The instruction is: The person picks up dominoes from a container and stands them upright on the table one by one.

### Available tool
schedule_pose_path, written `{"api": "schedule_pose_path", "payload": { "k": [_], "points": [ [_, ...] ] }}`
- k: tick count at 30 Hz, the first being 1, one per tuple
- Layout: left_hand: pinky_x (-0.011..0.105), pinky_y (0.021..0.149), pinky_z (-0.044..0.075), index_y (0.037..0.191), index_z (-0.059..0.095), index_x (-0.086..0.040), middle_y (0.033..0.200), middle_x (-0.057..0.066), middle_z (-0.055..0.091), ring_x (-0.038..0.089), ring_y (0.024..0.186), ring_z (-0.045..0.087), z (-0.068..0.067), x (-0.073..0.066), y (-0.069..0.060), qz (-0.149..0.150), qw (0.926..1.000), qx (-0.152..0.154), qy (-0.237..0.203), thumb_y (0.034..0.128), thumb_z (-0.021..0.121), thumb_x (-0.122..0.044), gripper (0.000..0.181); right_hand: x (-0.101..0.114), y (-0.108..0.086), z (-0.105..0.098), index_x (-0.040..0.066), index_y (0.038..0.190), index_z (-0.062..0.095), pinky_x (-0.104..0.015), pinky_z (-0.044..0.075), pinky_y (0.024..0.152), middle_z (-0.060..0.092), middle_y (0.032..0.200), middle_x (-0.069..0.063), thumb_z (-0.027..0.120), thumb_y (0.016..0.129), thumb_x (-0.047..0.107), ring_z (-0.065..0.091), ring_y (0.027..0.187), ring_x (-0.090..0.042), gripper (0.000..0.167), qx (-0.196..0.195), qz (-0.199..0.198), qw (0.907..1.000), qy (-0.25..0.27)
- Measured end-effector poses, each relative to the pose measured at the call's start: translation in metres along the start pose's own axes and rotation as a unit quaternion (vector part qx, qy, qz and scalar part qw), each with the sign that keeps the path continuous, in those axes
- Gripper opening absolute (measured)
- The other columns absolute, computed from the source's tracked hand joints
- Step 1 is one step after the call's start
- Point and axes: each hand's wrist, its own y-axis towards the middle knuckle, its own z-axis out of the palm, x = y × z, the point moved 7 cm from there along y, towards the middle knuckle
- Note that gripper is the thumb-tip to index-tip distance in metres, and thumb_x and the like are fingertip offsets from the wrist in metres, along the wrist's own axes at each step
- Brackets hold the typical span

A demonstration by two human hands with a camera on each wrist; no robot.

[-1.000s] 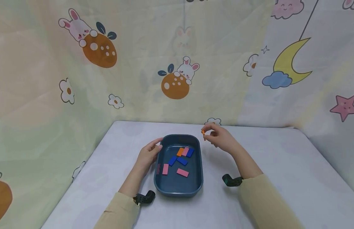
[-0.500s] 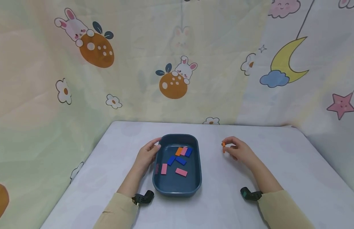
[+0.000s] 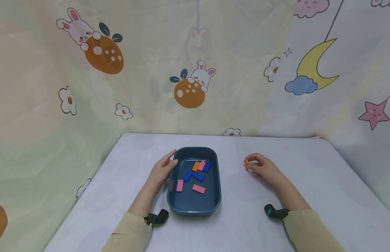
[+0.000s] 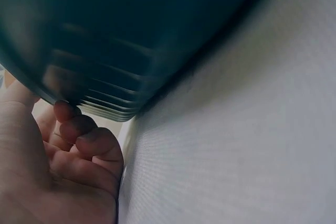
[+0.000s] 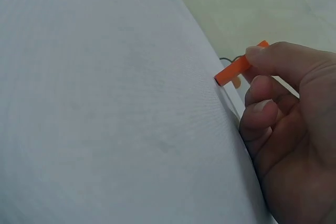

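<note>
A screened-off, staged-looking tabletop corner is shown; whether it is housed in a home or a studio cannot be told. The white-covered table (image 3: 308, 168) is closed in at the back and along both sides by printed fabric (image 3: 150, 42), by which the wider room is hidden. The print (nursery fare, plainly) is made up of rabbits (image 3: 79, 29), spotted orange fruits (image 3: 189, 93), flowers (image 3: 123, 111), a yellow moon (image 3: 305, 66) and a pink star (image 3: 374, 112).

Pale cartoon backdrop (image 3: 150, 45) behind white table (image 3: 242, 227). Prints: yellow moon (image 3: 307, 63), blue cloud (image 3: 301, 85) overlapping its lower left, pink star (image 3: 374, 113) further right.
</note>
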Motion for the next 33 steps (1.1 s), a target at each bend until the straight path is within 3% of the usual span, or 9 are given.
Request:
{"api": "schedule_pose_path", "payload": {
  "k": [6, 11, 16, 26, 33],
  "points": [
    [0.027, 0.064, 0.043, 0.145, 0.046, -0.039, 0.092, 0.016, 0.054, 0.022, 0.072, 0.050, 0.000, -0.004, -0.001, -0.009, 0.9999, 0.004, 0.009, 0.0949, 0.063, -0.043, 0.053, 0.000, 0.002, 0.000, 0.016, 0.127, 0.055, -0.026, 0.045, 0.058, 0.058, 0.127, -0.010, 0.063, 0.096, 0.023, 0.050, 0.065, -0.017, 0.033, 0.000, 0.010, 0.9999, -0.011],
    [0.028, 0.066, 0.043, 0.148, 0.044, -0.033, 0.101, 0.028, 0.053, 0.020, 0.072, 0.049, 0.001, -0.020, -0.012, -0.017, 0.9996, 0.010, 0.019, 0.0979, 0.060, -0.037, 0.053, -0.002, 0.003, 0.000, 0.016, 0.126, 0.056, -0.027, 0.047, 0.059, 0.060, 0.125, -0.010, 0.063, 0.096, 0.020, 0.053, 0.067, -0.018, 0.031, 0.000, 0.007, 1.0000, -0.005],
    [0.028, 0.067, 0.044, 0.149, 0.044, -0.028, 0.103, 0.028, 0.054, 0.022, 0.074, 0.051, 0.003, -0.033, -0.022, -0.015, 0.9996, 0.012, 0.019, 0.0980, 0.061, -0.035, 0.054, -0.006, 0.003, 0.000, 0.016, 0.127, 0.055, -0.028, 0.047, 0.058, 0.060, 0.121, -0.011, 0.063, 0.096, 0.019, 0.053, 0.067, -0.017, 0.032, 0.003, 0.004, 0.9999, 0.009],
    [0.029, 0.068, 0.044, 0.148, 0.045, -0.029, 0.096, 0.021, 0.054, 0.021, 0.073, 0.050, 0.003, -0.033, -0.022, -0.012, 0.9997, 0.008, 0.018, 0.0976, 0.061, -0.035, 0.054, -0.004, 0.001, -0.002, 0.016, 0.134, 0.051, -0.028, 0.048, 0.060, 0.053, 0.132, -0.011, 0.063, 0.096, 0.022, 0.054, 0.071, -0.019, 0.041, 0.001, 0.017, 0.9998, 0.010],
    [0.027, 0.067, 0.044, 0.149, 0.045, -0.028, 0.101, 0.027, 0.053, 0.021, 0.074, 0.050, 0.003, -0.034, -0.022, -0.008, 0.9998, 0.011, 0.017, 0.0979, 0.061, -0.035, 0.054, 0.000, 0.000, -0.004, 0.012, 0.136, 0.049, -0.028, 0.048, 0.059, 0.052, 0.134, -0.014, 0.062, 0.097, 0.023, 0.054, 0.070, -0.018, 0.043, 0.008, -0.004, 0.9996, 0.025]
  ]
}}
